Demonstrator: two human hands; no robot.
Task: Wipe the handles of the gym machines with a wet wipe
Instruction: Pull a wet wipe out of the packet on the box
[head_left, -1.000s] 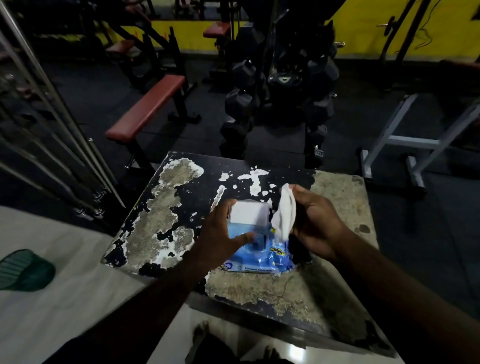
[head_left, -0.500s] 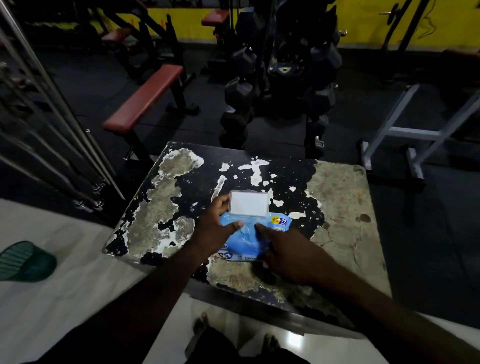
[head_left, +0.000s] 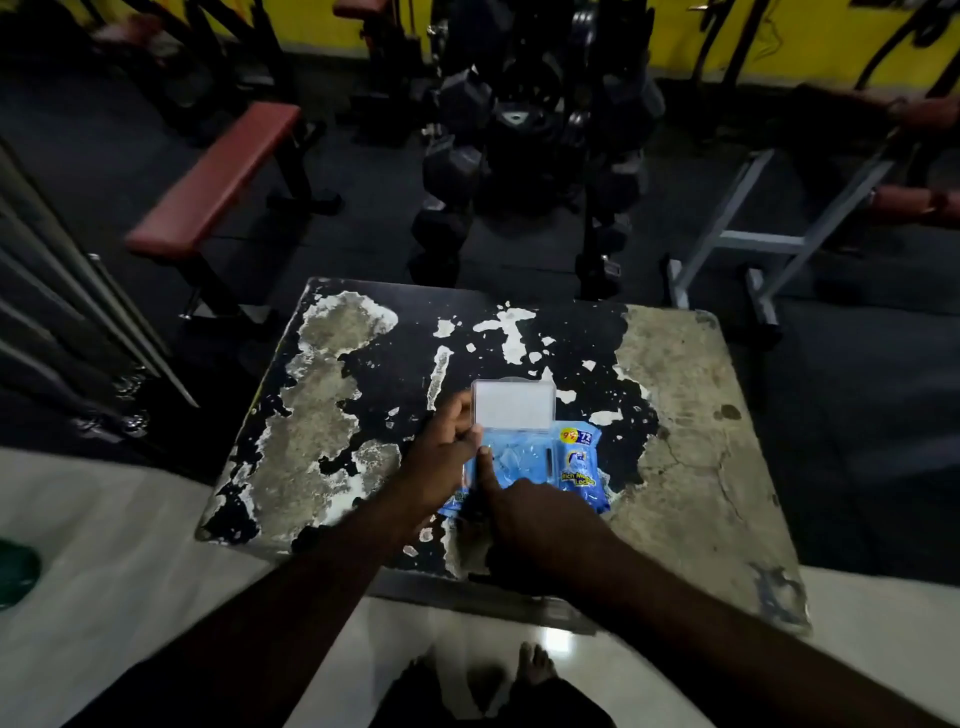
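The wet wipe pack (head_left: 524, 462), a soft, glossy blue pouch, lies flat at centre frame on the table (head_left: 691, 415), its stiff white flip lid (head_left: 513, 404) standing open. The left hand (head_left: 441, 452) pinches the pack's left edge. The right hand (head_left: 540, 519) lays one straight finger on the opening; whether its tucked fingers hold a wipe I cannot tell. All the handle wiping seems still to do. Black paint peels off the rough grey tabletop. A red padded bench (head_left: 218, 176) sits upper left.
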